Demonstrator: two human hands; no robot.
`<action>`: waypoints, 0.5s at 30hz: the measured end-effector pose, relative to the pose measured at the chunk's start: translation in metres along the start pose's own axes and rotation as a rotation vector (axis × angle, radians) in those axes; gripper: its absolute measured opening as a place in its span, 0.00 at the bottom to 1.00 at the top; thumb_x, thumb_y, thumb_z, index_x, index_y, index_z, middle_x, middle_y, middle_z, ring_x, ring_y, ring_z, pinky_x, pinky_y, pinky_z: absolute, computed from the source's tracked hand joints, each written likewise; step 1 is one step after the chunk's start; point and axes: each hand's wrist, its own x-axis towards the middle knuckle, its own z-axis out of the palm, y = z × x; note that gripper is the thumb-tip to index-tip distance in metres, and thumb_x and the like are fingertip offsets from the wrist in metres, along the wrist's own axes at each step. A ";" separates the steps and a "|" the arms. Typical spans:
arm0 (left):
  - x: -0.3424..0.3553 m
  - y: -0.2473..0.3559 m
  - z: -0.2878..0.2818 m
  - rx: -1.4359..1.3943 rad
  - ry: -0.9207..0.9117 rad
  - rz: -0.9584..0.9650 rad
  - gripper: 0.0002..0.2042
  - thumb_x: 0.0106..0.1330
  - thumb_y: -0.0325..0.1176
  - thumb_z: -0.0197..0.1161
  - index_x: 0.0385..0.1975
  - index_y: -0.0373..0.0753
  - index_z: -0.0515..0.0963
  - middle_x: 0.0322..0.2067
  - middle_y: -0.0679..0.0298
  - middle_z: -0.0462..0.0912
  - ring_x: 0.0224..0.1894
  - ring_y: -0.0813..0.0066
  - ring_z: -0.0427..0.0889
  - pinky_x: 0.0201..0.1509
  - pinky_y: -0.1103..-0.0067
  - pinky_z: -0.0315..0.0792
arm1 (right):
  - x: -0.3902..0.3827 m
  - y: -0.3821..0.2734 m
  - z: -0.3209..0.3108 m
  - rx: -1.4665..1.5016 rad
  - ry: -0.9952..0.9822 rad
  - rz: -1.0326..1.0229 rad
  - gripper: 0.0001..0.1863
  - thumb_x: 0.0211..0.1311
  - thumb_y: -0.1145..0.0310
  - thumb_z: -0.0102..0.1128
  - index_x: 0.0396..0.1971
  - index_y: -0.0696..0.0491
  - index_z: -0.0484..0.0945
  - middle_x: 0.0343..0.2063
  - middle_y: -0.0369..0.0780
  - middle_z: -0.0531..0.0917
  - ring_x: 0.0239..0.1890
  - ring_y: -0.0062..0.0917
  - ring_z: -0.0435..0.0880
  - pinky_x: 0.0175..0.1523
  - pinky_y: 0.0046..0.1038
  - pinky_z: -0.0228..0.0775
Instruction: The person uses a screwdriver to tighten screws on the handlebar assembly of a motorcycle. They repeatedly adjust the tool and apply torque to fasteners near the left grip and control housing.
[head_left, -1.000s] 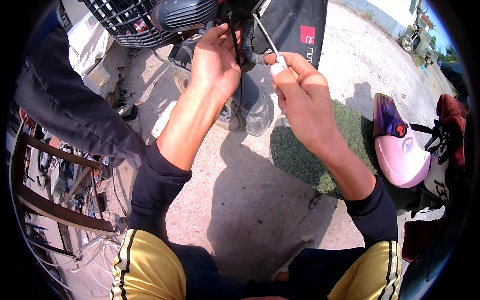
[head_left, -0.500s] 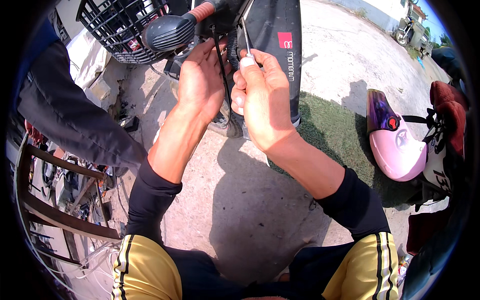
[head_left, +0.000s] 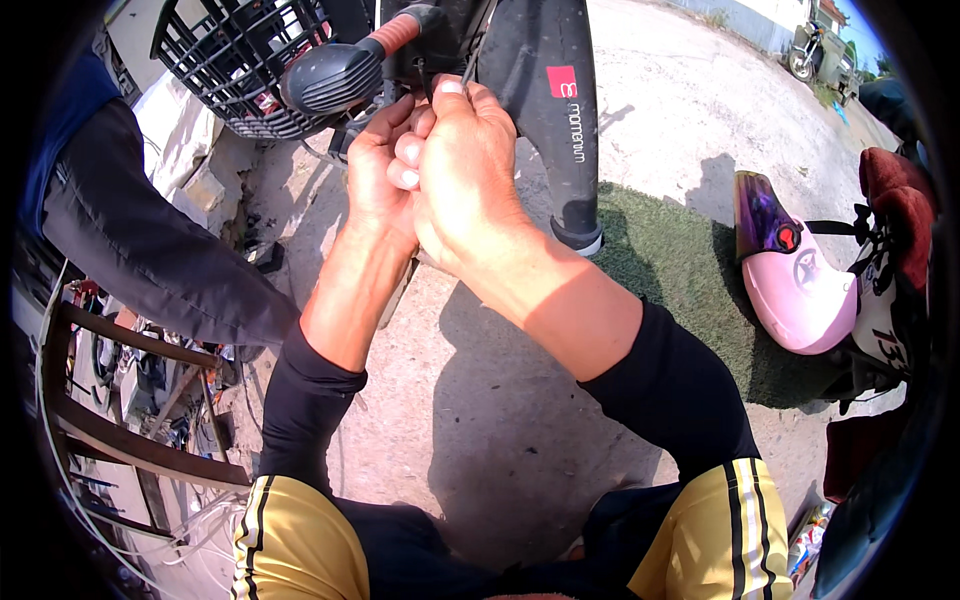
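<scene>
Both hands meet below the front of a scooter or electric bike, near its ribbed orange-brown handlebar grip (head_left: 393, 38). My right hand (head_left: 468, 170) is closed, its thumb and fingers pinching the lower end of a thin cable (head_left: 480, 42) that comes down from above. Partly behind it, my left hand (head_left: 372, 190) has its fingers curled up against the right one; what they hold is hidden. A second black cable (head_left: 421, 72) runs down into the hands and disappears there. A dark leg cover (head_left: 545, 110) with a red patch hangs just right of my hands.
Left of the grip are a rounded black housing (head_left: 335, 76) and a black basket (head_left: 210, 70). Another person's trouser leg (head_left: 160, 220) stands at the left, above a brown metal frame (head_left: 140, 445). A pink helmet (head_left: 800, 300) lies at the right, beyond a green mat (head_left: 660, 270).
My right hand has moved left, over my left hand, bringing the thin cable's end with it. My left fingers, spread before, are now curled. The silver end of the cable is now hidden.
</scene>
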 end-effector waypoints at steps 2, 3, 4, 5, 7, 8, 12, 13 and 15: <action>-0.004 0.005 -0.004 -0.191 -0.179 -0.132 0.13 0.77 0.38 0.48 0.40 0.34 0.74 0.26 0.68 0.75 0.18 0.80 0.70 0.14 0.83 0.64 | 0.001 -0.017 -0.010 -0.032 -0.062 0.110 0.09 0.82 0.63 0.44 0.44 0.53 0.67 0.26 0.34 0.70 0.20 0.15 0.66 0.21 0.20 0.55; -0.009 0.007 0.000 -0.094 -0.133 -0.115 0.13 0.77 0.39 0.48 0.41 0.35 0.74 0.25 0.68 0.74 0.20 0.77 0.73 0.17 0.80 0.69 | 0.003 -0.021 -0.018 -0.047 -0.136 0.130 0.08 0.82 0.64 0.44 0.44 0.52 0.68 0.25 0.33 0.70 0.20 0.15 0.66 0.20 0.20 0.53; -0.009 0.006 0.003 -0.150 -0.210 -0.152 0.13 0.77 0.39 0.47 0.43 0.35 0.74 0.27 0.66 0.75 0.23 0.74 0.75 0.22 0.76 0.73 | 0.000 -0.033 -0.019 -0.093 -0.118 0.201 0.07 0.82 0.65 0.43 0.44 0.52 0.67 0.25 0.34 0.70 0.20 0.16 0.66 0.20 0.19 0.53; -0.009 0.002 0.008 -0.144 -0.117 -0.118 0.12 0.77 0.38 0.49 0.44 0.34 0.74 0.25 0.67 0.75 0.20 0.77 0.72 0.21 0.79 0.70 | -0.001 -0.037 -0.020 -0.111 -0.118 0.217 0.07 0.82 0.65 0.42 0.44 0.51 0.67 0.25 0.34 0.70 0.20 0.16 0.66 0.20 0.19 0.53; -0.009 -0.001 0.010 -0.150 -0.069 -0.105 0.12 0.77 0.36 0.50 0.45 0.34 0.74 0.24 0.69 0.75 0.17 0.80 0.70 0.19 0.82 0.67 | -0.002 -0.040 -0.019 -0.150 -0.112 0.235 0.07 0.83 0.65 0.42 0.44 0.51 0.67 0.25 0.35 0.70 0.20 0.16 0.66 0.19 0.19 0.52; -0.005 -0.001 0.004 -0.163 -0.115 -0.125 0.11 0.77 0.36 0.50 0.45 0.34 0.74 0.23 0.69 0.75 0.18 0.80 0.70 0.20 0.81 0.68 | -0.002 -0.041 -0.017 -0.171 -0.106 0.238 0.07 0.83 0.65 0.42 0.44 0.51 0.67 0.25 0.35 0.70 0.19 0.16 0.66 0.19 0.19 0.52; -0.007 -0.002 0.011 -0.148 -0.041 -0.109 0.11 0.76 0.36 0.50 0.45 0.35 0.74 0.23 0.69 0.75 0.17 0.79 0.69 0.19 0.79 0.67 | -0.001 -0.044 -0.021 -0.173 -0.134 0.265 0.06 0.83 0.65 0.42 0.44 0.51 0.66 0.25 0.36 0.70 0.19 0.17 0.66 0.19 0.19 0.52; -0.008 -0.002 0.011 -0.134 -0.058 -0.106 0.11 0.76 0.36 0.50 0.45 0.36 0.74 0.23 0.69 0.74 0.17 0.79 0.69 0.19 0.79 0.67 | 0.000 -0.045 -0.021 -0.181 -0.138 0.276 0.06 0.82 0.65 0.42 0.44 0.51 0.66 0.25 0.36 0.70 0.19 0.17 0.66 0.19 0.19 0.52; -0.009 -0.001 0.010 -0.104 -0.093 -0.101 0.11 0.77 0.36 0.49 0.44 0.36 0.74 0.22 0.69 0.74 0.17 0.79 0.69 0.18 0.78 0.66 | 0.000 -0.046 -0.021 -0.197 -0.146 0.300 0.06 0.82 0.66 0.42 0.43 0.51 0.67 0.25 0.36 0.70 0.19 0.17 0.66 0.19 0.20 0.52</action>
